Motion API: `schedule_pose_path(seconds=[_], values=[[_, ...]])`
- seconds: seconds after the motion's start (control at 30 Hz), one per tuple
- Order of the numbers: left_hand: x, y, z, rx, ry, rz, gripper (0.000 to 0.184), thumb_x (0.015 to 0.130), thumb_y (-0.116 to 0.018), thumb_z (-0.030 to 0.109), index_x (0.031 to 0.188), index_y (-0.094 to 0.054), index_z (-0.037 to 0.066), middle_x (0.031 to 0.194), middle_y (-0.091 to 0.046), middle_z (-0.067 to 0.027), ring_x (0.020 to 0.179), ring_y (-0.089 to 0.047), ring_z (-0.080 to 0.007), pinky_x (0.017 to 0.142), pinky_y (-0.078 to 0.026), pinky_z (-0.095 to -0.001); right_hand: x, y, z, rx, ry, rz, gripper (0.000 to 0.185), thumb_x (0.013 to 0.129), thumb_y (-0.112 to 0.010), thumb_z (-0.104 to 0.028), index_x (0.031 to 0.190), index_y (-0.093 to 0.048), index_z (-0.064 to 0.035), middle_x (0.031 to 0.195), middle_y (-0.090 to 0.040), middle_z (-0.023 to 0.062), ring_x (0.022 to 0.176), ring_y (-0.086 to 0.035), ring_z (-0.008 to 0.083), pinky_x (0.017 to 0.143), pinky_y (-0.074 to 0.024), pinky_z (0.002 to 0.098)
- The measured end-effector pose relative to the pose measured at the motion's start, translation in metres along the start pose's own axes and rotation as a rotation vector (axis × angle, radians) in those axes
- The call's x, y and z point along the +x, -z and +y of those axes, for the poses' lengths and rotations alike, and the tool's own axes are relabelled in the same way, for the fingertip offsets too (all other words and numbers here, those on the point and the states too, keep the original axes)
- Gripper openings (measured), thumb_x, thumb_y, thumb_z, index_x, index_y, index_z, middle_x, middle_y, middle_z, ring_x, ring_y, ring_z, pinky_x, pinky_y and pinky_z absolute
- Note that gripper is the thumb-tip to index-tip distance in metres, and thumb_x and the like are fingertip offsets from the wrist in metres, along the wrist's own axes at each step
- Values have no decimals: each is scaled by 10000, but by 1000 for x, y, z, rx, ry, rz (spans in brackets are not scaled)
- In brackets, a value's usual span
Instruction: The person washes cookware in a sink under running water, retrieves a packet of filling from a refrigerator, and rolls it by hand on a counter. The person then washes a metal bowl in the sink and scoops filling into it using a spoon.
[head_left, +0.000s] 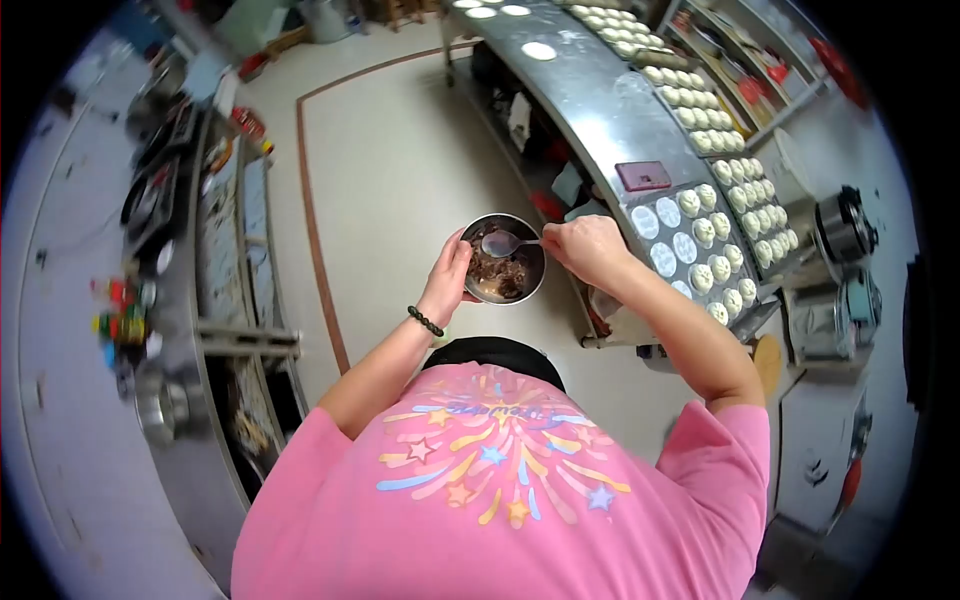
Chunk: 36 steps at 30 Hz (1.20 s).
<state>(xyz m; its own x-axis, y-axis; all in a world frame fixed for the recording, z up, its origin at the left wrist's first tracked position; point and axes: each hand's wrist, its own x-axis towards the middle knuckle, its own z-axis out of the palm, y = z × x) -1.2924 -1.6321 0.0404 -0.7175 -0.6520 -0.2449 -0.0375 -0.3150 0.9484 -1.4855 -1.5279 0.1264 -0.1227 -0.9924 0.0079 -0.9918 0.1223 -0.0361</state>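
Note:
A round metal bowl [540, 283] is held in front of my body, with a dark brown, chunky filling [497, 274] inside. My left hand [447, 272] grips the bowl's left side, fingers wrapped round the rim and underneath. Between the fingers of my right hand [588, 247] is the handle of a metal spoon [499, 243], whose head lies over the filling inside the bowl. A beaded bracelet [425, 321] circles my left wrist.
To the right, a steel worktable [570, 75] carries trays of pleated buns [703, 232], round paper liners [662, 259] and a phone [643, 176]. A stove counter [190, 300] with pans runs along the left. Tiled floor [385, 170] lies between them.

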Motion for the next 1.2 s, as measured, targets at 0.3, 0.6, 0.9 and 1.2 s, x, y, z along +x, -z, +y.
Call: schedule_pose_path(seconds=[0.3, 0.6, 0.9, 1.2], values=[[260, -4, 31, 134, 329, -273, 618, 889, -353, 535, 1365, -197, 172, 1347, -329, -93, 1132, -459, -295, 668, -535, -455, 117, -40, 90, -124, -350, 63, 103, 749, -506, -128, 765, -589, -70, 671, -631, 108, 649, -641, 233, 551, -489, 353], [481, -95, 64, 302, 374, -515, 576, 908, -304, 520, 1350, -256, 155, 1269, -425, -90, 1052, -523, -246, 670, -542, -388, 205, -53, 270, 38, -734, 192, 130, 761, -528, -150, 688, -570, -50, 630, -602, 142, 617, -613, 301, 522, -466, 401], [627, -173, 85, 563, 519, -835, 628, 900, -253, 563, 1349, -259, 124, 1181, -499, -85, 957, -565, -209, 634, -532, -343, 232, -74, 352, -74, -436, 192, 203, 771, -493, -64, 962, -527, -4, 655, -558, 82, 584, -590, 239, 477, -466, 342], [663, -191, 26, 892, -220, -1017, 406, 922, -360, 365, 1227, -456, 113, 1082, -523, -209, 919, -552, -372, 832, -429, -401, 248, -68, 331, 79, -1090, 119, 73, 748, -515, -74, 771, -570, -32, 667, -576, 99, 668, -616, 247, 519, -482, 344]])
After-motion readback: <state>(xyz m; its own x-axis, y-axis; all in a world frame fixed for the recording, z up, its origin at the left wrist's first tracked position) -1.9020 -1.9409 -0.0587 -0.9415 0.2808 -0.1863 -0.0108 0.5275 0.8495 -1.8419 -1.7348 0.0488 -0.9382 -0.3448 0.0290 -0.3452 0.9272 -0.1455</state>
